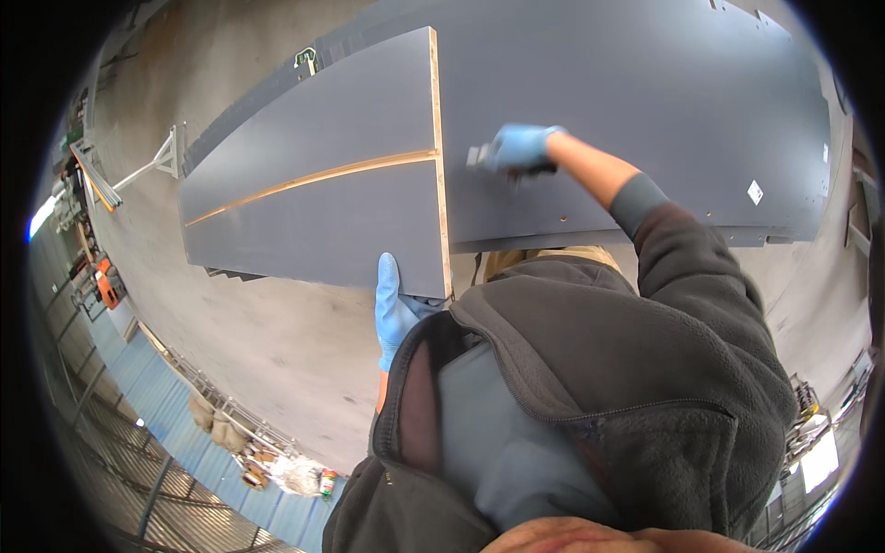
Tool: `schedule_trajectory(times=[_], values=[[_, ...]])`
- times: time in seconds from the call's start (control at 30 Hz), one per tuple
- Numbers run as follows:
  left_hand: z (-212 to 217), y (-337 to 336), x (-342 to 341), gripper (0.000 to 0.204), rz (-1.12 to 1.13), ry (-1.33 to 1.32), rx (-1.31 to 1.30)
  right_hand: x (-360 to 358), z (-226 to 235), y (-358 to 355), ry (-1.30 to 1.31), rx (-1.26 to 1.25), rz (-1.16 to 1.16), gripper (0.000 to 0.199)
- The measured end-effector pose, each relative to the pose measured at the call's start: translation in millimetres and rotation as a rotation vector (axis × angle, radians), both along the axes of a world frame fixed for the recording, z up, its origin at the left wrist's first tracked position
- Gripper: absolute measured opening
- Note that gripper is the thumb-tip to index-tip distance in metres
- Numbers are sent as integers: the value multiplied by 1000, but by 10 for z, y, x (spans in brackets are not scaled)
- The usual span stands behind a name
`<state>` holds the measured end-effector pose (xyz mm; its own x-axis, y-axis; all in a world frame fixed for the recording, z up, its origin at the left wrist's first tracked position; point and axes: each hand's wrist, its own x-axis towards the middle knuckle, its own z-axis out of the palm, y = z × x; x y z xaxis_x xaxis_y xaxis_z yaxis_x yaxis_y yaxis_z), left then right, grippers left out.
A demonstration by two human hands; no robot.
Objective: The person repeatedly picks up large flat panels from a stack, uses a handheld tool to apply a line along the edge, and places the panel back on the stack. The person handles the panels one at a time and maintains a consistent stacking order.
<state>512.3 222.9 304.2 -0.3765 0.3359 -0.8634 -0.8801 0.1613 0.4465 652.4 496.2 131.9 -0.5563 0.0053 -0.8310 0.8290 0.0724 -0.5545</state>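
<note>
A dark grey board with a pale wood-coloured groove across it lies at the left, its raw cut edge turned toward the right. My left hand, in a blue glove, grips the board's near corner, thumb on top and the other fingers hidden beneath. Under that board spreads a larger dark grey panel. Above this panel, just right of the cut edge, my blue-gloved right hand is closed around a small hand tool with a light grey end. Motion smears the tool, so its exact kind is unclear.
A white label sits on the large panel's right part. Beyond the board's left end a metal stand rests on the concrete floor. An orange item and assorted materials lie along the left side, near a blue strip.
</note>
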Motion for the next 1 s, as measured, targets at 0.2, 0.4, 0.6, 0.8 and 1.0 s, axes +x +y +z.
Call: schedule_trajectory(times=[0.2, 0.4, 0.6, 0.8, 1.0], values=[[-221, -132, -57, 52, 32, -6, -75, 520, 431, 48, -113, 90, -110, 59], [-729, -417, -316, 46, -44, -160, 38, 1720, 665, 372, -319, 258, -557, 42], [-1249, -681, -505, 51, -114, -241, 63, 3432, 1064, 410, -864, 880, -1060, 62], [-1640, -755, -541, 59, -144, -208, -27, 2251, 1232, -1123, -507, 61, -276, 71], [-1881, -721, -571, 64, -187, -206, -80, 1790, 992, -637, -350, 12, -459, 72]])
